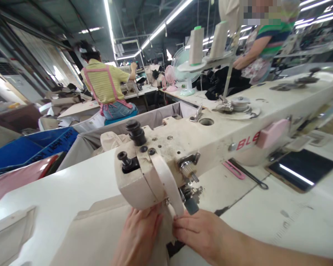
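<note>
The flat beige cloth panel (pixel 100 232) lies directly under the head of the worn cream sewing machine (pixel 199 144), so its edge meets the needle. My left hand (pixel 138 236) presses it flat, fingers spread. My right hand (pixel 202 232) pinches the pale fabric strip (pixel 169 184) hanging before the machine's head, keeping it taut. 2 tall thread cones (pixel 196 46) stand behind the machine.

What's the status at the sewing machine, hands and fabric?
Left hand flat on beige fabric piece. Right hand pinching the fabric edge beside cream tape strip. Cream sewing machine head hides the needle area.
</note>
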Demonstrator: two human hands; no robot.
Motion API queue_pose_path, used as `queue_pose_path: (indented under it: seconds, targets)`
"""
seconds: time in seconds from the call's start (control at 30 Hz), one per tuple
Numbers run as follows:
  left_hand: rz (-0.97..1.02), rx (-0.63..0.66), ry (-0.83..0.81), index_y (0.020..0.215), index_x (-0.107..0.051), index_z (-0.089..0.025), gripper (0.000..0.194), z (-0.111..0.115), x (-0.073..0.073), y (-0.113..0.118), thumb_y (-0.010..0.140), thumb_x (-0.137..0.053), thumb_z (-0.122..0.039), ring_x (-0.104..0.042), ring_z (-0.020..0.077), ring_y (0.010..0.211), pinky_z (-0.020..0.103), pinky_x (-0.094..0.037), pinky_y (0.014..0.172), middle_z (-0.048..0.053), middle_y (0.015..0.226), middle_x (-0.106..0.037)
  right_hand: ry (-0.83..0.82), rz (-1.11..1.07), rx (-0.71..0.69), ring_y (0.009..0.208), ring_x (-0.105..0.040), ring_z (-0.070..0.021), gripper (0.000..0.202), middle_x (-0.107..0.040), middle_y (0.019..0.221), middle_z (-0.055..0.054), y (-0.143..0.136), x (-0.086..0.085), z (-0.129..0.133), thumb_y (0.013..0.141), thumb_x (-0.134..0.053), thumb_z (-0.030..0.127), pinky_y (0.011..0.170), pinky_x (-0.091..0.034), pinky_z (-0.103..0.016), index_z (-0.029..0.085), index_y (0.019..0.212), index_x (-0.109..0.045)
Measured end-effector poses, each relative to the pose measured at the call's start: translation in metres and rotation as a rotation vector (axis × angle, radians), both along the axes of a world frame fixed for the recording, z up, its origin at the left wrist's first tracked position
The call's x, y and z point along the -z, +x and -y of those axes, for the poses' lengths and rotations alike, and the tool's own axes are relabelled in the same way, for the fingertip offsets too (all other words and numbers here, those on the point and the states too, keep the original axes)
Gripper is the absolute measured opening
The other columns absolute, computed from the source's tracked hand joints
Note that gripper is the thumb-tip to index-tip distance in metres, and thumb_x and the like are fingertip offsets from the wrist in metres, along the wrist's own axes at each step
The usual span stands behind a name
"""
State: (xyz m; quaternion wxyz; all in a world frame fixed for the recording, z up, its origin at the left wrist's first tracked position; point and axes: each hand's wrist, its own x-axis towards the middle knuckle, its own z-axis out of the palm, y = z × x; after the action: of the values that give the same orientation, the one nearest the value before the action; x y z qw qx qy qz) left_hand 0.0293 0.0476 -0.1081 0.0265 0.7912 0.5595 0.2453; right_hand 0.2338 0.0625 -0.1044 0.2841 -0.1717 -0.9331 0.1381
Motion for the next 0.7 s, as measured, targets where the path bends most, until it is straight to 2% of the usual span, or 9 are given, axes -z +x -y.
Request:
queue_pose_path:
  seconds: [0.1, 0.2, 0.27, 0.33, 0.5, 0.6, 0.63, 0.7]
  targets:
    - [-0.043, -0.009, -0.095, 0.101, -0.067, -0.024, 0.029, -0.007, -0.004, -0.004, 0.091, -0.04, -0.025, -0.065, 0.0244, 0.091, 0.038, -0.055, 0.078, 0.006, 0.101, -0.071, 0.065, -0.063, 0.084, 0.095, -0.063, -0.0216, 0.029, -0.07, 0.092, -0.013, -0.002, -0.001, 0.001, 0.096, -0.036, 0.01, 0.092, -0.048, -0.03, 0.007, 0.102, -0.064]
    - [-0.103, -0.023, -0.177, 0.108, -0.065, -0.025, 0.031, -0.014, -0.003, -0.01, 0.093, -0.038, -0.027, -0.064, 0.0264, 0.099, 0.043, -0.053, 0.084, 0.007, 0.111, -0.069, 0.1, -0.043, 0.169, 0.101, -0.06, -0.0253, 0.03, -0.069, 0.1, -0.016, -0.002, -0.006, 0.004, 0.095, -0.038, 0.012, 0.098, -0.045, -0.035, 0.005, 0.103, -0.065]
    - [-0.134, -0.021, -0.175, 0.111, -0.065, -0.026, 0.032, -0.019, -0.001, -0.014, 0.093, -0.038, -0.029, -0.061, 0.0275, 0.106, 0.047, -0.049, 0.092, 0.008, 0.114, -0.068, 0.097, 0.001, 0.194, 0.099, -0.061, -0.0258, 0.03, -0.069, 0.102, -0.017, -0.001, -0.011, 0.005, 0.092, -0.039, 0.011, 0.097, -0.046, -0.035, 0.003, 0.104, -0.065]
    - [-0.164, -0.008, -0.144, 0.108, -0.067, -0.024, 0.035, -0.026, 0.001, -0.02, 0.094, -0.036, -0.03, -0.061, 0.0268, 0.107, 0.046, -0.048, 0.094, 0.008, 0.108, -0.07, 0.078, 0.038, 0.199, 0.098, -0.061, -0.0256, 0.03, -0.068, 0.105, -0.018, 0.0, -0.016, 0.006, 0.09, -0.041, 0.01, 0.097, -0.046, -0.035, 0.003, 0.105, -0.066]
    - [-0.255, 0.071, -0.05, 0.099, -0.069, -0.02, 0.043, -0.039, -0.002, -0.03, 0.094, -0.027, -0.023, -0.065, 0.0233, 0.094, 0.039, -0.052, 0.085, 0.007, 0.09, -0.072, 0.011, 0.073, 0.176, 0.102, -0.059, -0.0265, 0.034, -0.063, 0.116, -0.021, 0.002, -0.015, 0.006, 0.089, -0.04, 0.01, 0.1, -0.044, -0.039, 0.001, 0.114, -0.062]
    - [-0.304, 0.053, -0.032, 0.102, -0.068, -0.019, 0.038, -0.032, -0.007, -0.024, 0.092, -0.031, -0.02, -0.065, 0.0251, 0.09, 0.043, -0.052, 0.084, 0.008, 0.089, -0.071, -0.179, 0.0, 0.151, 0.107, -0.056, -0.0296, 0.038, -0.062, 0.116, -0.02, 0.006, -0.009, 0.009, 0.084, -0.044, 0.01, 0.098, -0.045, -0.045, 0.005, 0.119, -0.06]
    - [-0.337, 0.015, -0.024, 0.103, -0.067, -0.018, 0.036, -0.026, -0.008, -0.019, 0.09, -0.034, -0.019, -0.064, 0.0266, 0.09, 0.044, -0.052, 0.082, 0.009, 0.089, -0.07, -0.323, -0.089, 0.179, 0.106, -0.056, -0.0286, 0.039, -0.062, 0.115, -0.019, 0.008, -0.008, 0.012, 0.082, -0.046, 0.01, 0.096, -0.047, -0.045, 0.009, 0.119, -0.06]
    - [-0.428, -0.099, -0.005, 0.099, -0.067, -0.012, 0.031, -0.008, -0.007, -0.006, 0.088, -0.039, -0.019, -0.063, 0.0319, 0.088, 0.047, -0.053, 0.074, 0.015, 0.088, -0.068, -0.8, -0.33, 0.266, 0.103, -0.06, -0.0246, 0.041, -0.063, 0.113, -0.015, 0.012, -0.01, 0.021, 0.08, -0.047, 0.012, 0.089, -0.051, -0.04, 0.015, 0.119, -0.059]
